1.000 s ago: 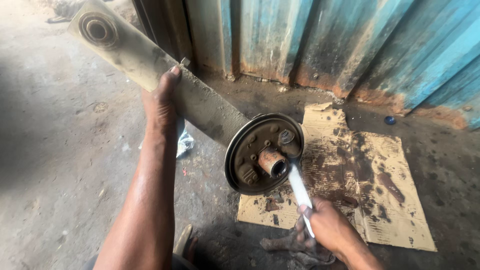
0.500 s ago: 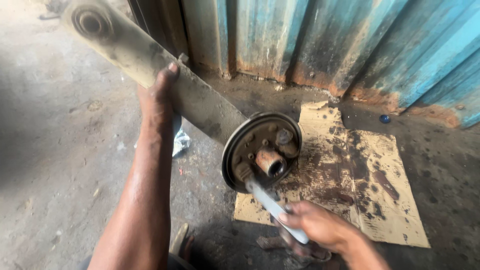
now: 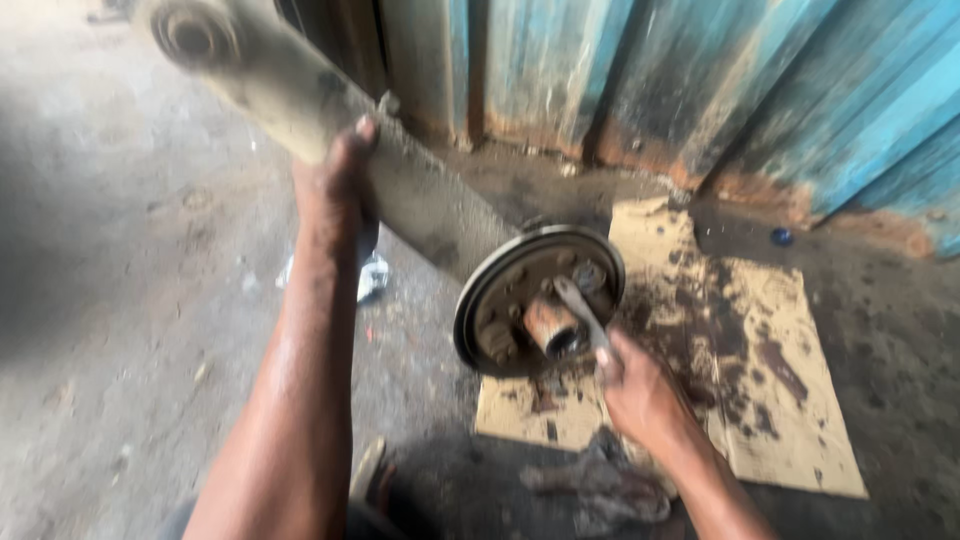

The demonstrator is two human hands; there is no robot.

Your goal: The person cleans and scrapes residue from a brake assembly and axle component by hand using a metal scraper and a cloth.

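Note:
A long, dirty metal arm [image 3: 300, 100] slants from the top left down to a round brake backplate [image 3: 535, 300] with a rusty hub stub in its middle. My left hand [image 3: 335, 195] grips the arm partway along, fingers wrapped over its edge. My right hand [image 3: 640, 395] holds a slim grey metal tool [image 3: 580, 315], whose tip rests against the backplate's face just right of the hub. The frame is blurred, so the tool's tip is unclear.
An oil-stained sheet of cardboard [image 3: 760, 330] lies on the concrete floor under the backplate. A rusted blue corrugated metal wall [image 3: 700, 90] runs along the back. A dark rag [image 3: 600, 490] lies by the cardboard's near edge. A small pale scrap [image 3: 370, 275] lies on the floor.
My right hand has swung the tool from below the backplate up onto its face beside the hub. The view has shifted slightly; my left hand keeps its grip on the arm.

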